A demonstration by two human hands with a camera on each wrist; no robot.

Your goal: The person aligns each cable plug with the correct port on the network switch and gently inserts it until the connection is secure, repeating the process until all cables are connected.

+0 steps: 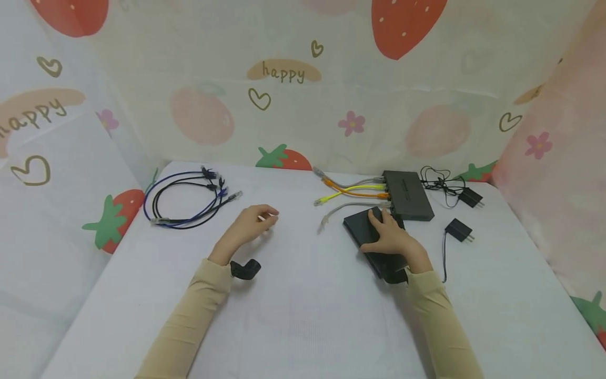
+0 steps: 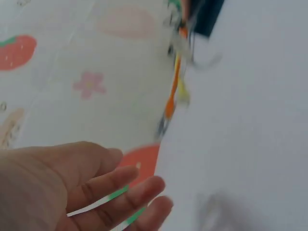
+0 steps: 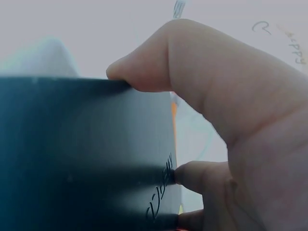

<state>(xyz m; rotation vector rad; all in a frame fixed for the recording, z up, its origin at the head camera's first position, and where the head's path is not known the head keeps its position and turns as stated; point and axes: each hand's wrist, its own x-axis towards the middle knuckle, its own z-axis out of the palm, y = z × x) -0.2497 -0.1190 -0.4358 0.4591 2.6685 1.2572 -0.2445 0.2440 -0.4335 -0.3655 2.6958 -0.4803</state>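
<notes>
My right hand (image 1: pixel 390 234) grips a flat black box-shaped device (image 3: pixel 91 154) with raised script lettering near one edge. In the right wrist view the thumb lies along one side and fingertips touch the adjoining edge. The device looks tilted in the head view; whether it touches the table cannot be told. Just beyond it lies a dark grey network switch (image 1: pixel 408 195) with grey, yellow and orange network cables plugged into its left side. My left hand (image 1: pixel 251 226) hovers left of centre with loosely bent fingers, holding nothing.
Coiled blue and black cables (image 1: pixel 184 202) lie at the back left. On the right are a black power adapter (image 1: pixel 470 197) with a bundled cord and a second adapter (image 1: pixel 458 230) with its cord running toward the front. Strawberry-print cloth (image 1: pixel 289 121) hangs behind the white table (image 1: pixel 293 326).
</notes>
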